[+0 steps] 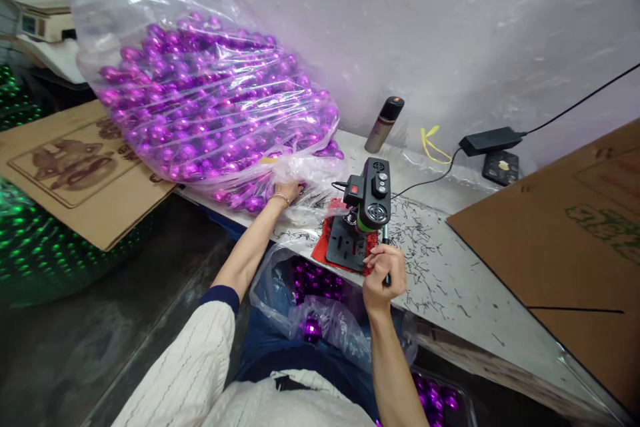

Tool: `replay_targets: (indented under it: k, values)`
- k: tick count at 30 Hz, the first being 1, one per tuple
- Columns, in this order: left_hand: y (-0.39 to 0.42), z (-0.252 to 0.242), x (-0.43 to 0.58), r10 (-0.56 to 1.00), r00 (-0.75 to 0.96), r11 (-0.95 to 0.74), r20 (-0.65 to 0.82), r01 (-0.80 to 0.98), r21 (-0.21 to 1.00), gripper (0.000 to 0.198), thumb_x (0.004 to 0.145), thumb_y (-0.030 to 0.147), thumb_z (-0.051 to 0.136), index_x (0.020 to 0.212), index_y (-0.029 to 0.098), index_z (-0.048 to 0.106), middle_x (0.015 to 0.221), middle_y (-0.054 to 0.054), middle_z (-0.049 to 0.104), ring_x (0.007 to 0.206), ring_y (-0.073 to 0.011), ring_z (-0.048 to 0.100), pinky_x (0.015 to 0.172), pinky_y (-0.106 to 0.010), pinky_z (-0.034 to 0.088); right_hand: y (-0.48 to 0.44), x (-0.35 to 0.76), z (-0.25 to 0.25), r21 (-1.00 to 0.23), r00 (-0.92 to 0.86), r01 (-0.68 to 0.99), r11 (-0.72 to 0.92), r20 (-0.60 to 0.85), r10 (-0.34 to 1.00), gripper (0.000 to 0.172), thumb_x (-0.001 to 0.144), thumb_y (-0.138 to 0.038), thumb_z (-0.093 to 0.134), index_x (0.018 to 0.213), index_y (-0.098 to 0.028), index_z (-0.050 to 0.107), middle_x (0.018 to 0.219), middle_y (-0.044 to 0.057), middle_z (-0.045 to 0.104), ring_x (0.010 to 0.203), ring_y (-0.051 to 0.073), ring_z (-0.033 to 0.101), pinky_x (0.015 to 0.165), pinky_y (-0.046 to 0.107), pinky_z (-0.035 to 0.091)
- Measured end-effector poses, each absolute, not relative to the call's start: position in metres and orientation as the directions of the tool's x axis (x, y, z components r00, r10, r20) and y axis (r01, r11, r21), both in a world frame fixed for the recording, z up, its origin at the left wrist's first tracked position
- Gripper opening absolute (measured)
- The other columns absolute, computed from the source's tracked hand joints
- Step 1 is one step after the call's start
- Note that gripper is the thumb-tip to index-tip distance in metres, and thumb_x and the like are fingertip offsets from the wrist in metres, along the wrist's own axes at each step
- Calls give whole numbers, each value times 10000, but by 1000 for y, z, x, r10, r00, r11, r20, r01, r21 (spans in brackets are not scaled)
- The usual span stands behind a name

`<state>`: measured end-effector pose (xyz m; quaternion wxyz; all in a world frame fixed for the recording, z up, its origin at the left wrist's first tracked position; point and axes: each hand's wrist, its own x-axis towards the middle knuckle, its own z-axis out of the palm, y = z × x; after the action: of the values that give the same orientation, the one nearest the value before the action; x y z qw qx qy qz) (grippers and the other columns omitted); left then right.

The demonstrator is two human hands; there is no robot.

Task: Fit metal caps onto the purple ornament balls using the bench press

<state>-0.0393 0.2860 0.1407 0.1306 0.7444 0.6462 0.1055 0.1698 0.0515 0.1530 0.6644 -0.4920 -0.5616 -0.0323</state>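
Note:
My left hand (289, 191) reaches into the mouth of a big clear plastic bag (300, 170) full of shiny purple balls (220, 100). The plastic covers its fingers, so their pose is hidden. My right hand (384, 273) is wrapped round the black lever handle (387, 278) of a small black press machine (376, 193). That machine stands on a red cloth (321, 250) at the table's front edge; its flat slotted base (345, 248) faces me. In my lap, an opened clear bag (273, 287) holds more purple balls (317, 280), and one faceted ball (312, 329) lies nearer to me.
Short black scraps (435, 247) litter the white table (480, 307). Behind the machine are a spray can (384, 124), a yellow strip (434, 145) and a power adapter (493, 140). Cardboard stands right (560, 247) and left (95, 167), the left piece above green balls (60, 260).

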Motion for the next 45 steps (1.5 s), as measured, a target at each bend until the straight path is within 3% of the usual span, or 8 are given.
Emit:
replay_targets:
  k: [5, 8, 12, 15, 19, 26, 33, 45]
  values:
    - [271, 146, -29, 975, 220, -210, 17, 903, 374, 481, 892, 349, 702, 1301, 106, 628, 1287, -202, 693, 1261, -371, 627, 1113, -471, 444, 51, 170, 154, -627, 366, 602, 494, 767, 527, 312, 996, -199, 454, 700, -219, 550, 712, -6, 604, 673, 143, 626, 628, 303, 498]
    - [251, 148, -24, 971, 204, -238, 128, 729, 641, 646, 851, 404, 762, 1404, 141, 558, 1354, -171, 665, 1279, -351, 625, 1120, -465, 463, 52, 170, 162, -562, 312, 644, 520, 813, 492, 308, 984, -178, 467, 690, -218, 551, 672, -8, 597, 706, 155, 644, 636, 303, 489]
    - [216, 142, -24, 963, 258, -127, 80, 174, 977, 728, 774, 407, 836, 1419, 215, 558, 1391, -117, 643, 1205, -304, 672, 1014, -450, 580, 53, 170, 169, -552, 310, 638, 537, 822, 478, 297, 978, -151, 470, 699, -217, 546, 670, -14, 587, 702, 148, 641, 615, 288, 469]
    - [194, 131, -25, 937, 345, 114, -60, -141, 983, 725, 823, 454, 806, 1466, 279, 519, 1398, -111, 634, 1148, -269, 701, 929, -449, 640, 53, 169, 169, -568, 316, 621, 539, 812, 492, 293, 983, -160, 468, 707, -217, 546, 697, -12, 591, 683, 140, 625, 607, 285, 458]
    - [178, 115, -20, 951, 268, 236, -157, -295, 926, 543, 921, 518, 701, 1383, 256, 588, 1306, -103, 690, 1151, -262, 709, 958, -475, 637, 52, 170, 170, -566, 311, 624, 539, 812, 493, 305, 987, -174, 466, 697, -219, 550, 704, -1, 607, 710, 150, 624, 636, 298, 462]
    - [163, 100, 13, 963, 228, 184, -141, -181, 966, 606, 878, 458, 765, 1379, 156, 608, 1315, -152, 700, 1182, -298, 702, 1053, -533, 575, 55, 172, 183, -561, 313, 663, 495, 809, 498, 335, 1001, -212, 460, 675, -224, 535, 670, -2, 586, 707, 154, 620, 661, 313, 456]
    - [127, 83, 30, 961, 267, -87, 71, 49, 995, 667, 803, 462, 831, 1378, 189, 634, 1307, -109, 732, 1216, -287, 697, 1127, -481, 516, 56, 173, 201, -561, 303, 664, 494, 807, 507, 331, 1003, -211, 464, 678, -230, 522, 665, -7, 584, 683, 147, 601, 662, 315, 446]
    - [129, 77, 39, 835, 398, -511, 379, 307, 803, 605, 906, 504, 727, 1407, 195, 587, 1395, -170, 643, 1318, -310, 616, 1132, -500, 493, 54, 173, 202, -556, 288, 675, 486, 804, 520, 307, 1004, -204, 457, 708, -227, 535, 699, 0, 605, 696, 144, 607, 666, 313, 457]
